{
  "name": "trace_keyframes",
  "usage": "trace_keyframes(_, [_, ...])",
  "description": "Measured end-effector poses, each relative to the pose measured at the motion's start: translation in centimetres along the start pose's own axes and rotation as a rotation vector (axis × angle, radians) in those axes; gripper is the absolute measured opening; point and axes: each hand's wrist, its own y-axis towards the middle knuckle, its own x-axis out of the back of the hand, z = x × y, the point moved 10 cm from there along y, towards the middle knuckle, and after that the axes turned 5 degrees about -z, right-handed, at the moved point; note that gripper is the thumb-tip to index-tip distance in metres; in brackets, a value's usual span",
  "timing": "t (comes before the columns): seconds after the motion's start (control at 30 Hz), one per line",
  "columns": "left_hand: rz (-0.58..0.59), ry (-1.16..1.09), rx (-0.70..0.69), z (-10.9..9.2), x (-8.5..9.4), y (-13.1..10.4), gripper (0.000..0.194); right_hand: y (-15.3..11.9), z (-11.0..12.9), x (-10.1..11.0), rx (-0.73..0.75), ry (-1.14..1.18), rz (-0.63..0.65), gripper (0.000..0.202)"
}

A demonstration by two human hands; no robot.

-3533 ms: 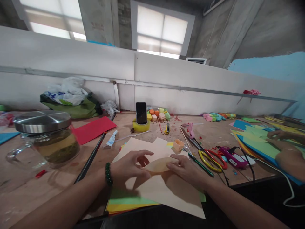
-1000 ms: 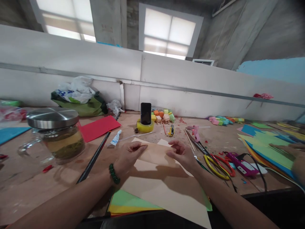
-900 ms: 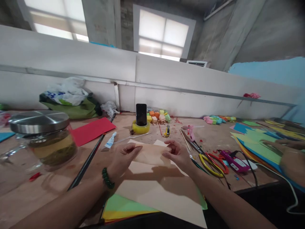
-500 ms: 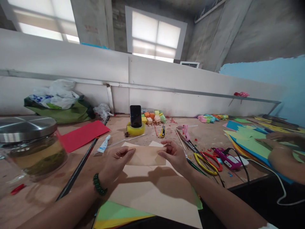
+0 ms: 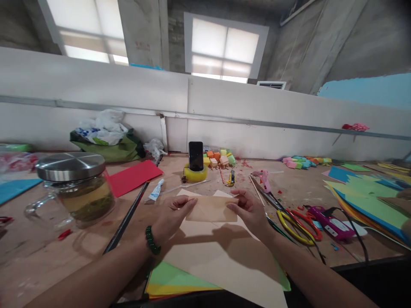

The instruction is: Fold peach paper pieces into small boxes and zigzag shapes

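Observation:
Between my two hands is a small tan strip of paper (image 5: 212, 209), held up by its left and right ends. My left hand (image 5: 175, 214), with a green bead bracelet at the wrist, pinches the left end between thumb and fingers. My right hand (image 5: 252, 214) pinches the right end, its upper fingers curled above the edge. Under the strip lies a large pale tan sheet (image 5: 221, 261), crossed by the shadows of my hands. Green and yellow sheets (image 5: 176, 278) stick out beneath it.
A glass mug of tea (image 5: 85, 201) with a steel lid stands left, near red paper (image 5: 135, 177). A phone (image 5: 195, 156) leans in yellow tape (image 5: 195, 173). Scissors (image 5: 298, 226), a pink glue gun (image 5: 263, 179) and a magenta glue gun (image 5: 334, 224) lie right. A co-worker's hand (image 5: 403, 209) touches coloured paper.
My view has turned left, so everything sits further right in the picture and more of the mug shows. Both hands keep their hold on the paper strip. The co-worker's hand is mostly out of view.

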Motion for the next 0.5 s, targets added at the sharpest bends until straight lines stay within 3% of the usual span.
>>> trace_keyframes(0.5, [0.024, 0.002, -0.016, -0.34, -0.27, -0.19, 0.046, -0.29, 0.42, -0.23, 0.042, -0.022, 0.028, 0.041])
